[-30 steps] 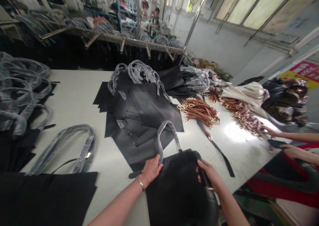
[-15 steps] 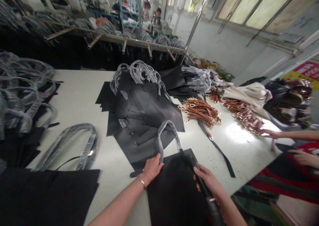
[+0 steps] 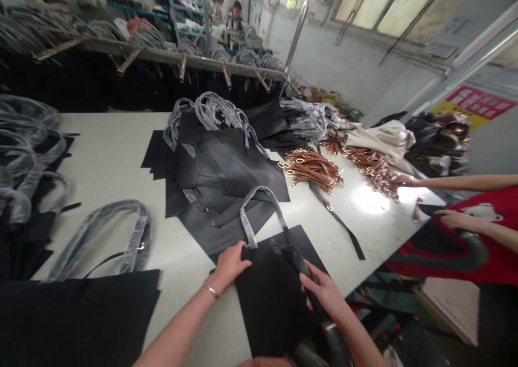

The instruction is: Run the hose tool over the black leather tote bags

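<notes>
A black bag panel (image 3: 271, 297) lies flat in front of me, with a plastic-wrapped handle (image 3: 263, 191) arching from its top edge. My left hand (image 3: 230, 263) rests at the panel's upper left corner, fingers stretched beside the handle's lower end and thumb apart. My right hand (image 3: 319, 286) is wrapped round a black tube-shaped tool (image 3: 298, 259). Its tip points at the panel's top edge, near the handle's right end. The tool's exact kind does not show.
Black bag pieces with wrapped handles (image 3: 238, 167) are heaped beyond. Brown straps with gold clasps (image 3: 313, 170) lie right of them. More black bags (image 3: 73, 313) are at left. At right, a co-worker's hand (image 3: 461, 219) holds a dark curved tube. A metal rack (image 3: 162, 54) spans the back.
The view has swung right, so most things sit further left. My left thumb has spread away from the fingers by the handle's end. My right hand keeps the tool at the panel's top edge.
</notes>
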